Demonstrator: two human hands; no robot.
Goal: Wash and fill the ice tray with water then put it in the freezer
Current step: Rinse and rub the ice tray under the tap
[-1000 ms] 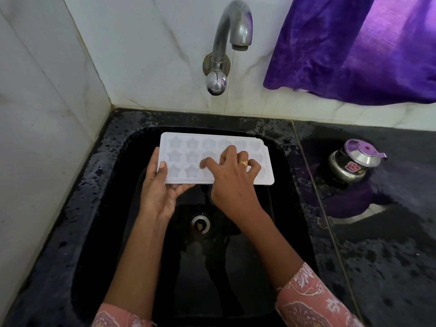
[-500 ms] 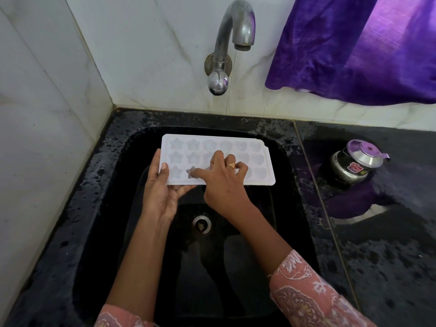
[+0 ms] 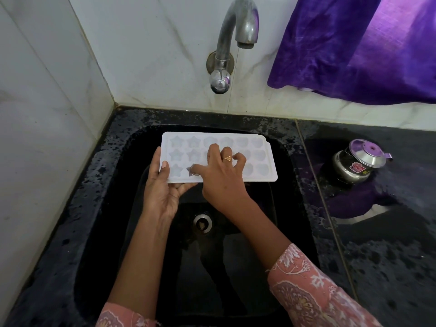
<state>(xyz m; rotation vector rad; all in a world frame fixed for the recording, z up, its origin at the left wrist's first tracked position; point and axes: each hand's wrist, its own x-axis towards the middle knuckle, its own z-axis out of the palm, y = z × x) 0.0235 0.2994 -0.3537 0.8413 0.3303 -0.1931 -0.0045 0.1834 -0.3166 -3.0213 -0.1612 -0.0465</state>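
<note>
Slid left across the tray with the right hand since a second ago, forefinger rubbing a near-row star cell, other fingers bent and spread. Pinched at its left edge by the left hand, thumb on the rim, fingers beneath, level over the sink under the tap. Likely light, flexible, slick when wet; best gripped by the flat rims, both ends once filled.

The ice tray is seen as matt, translucent white plastic, the sink as glossy black speckled stone, the tap as polished metal, the purple cloth as faintly sheeny fabric.
</note>
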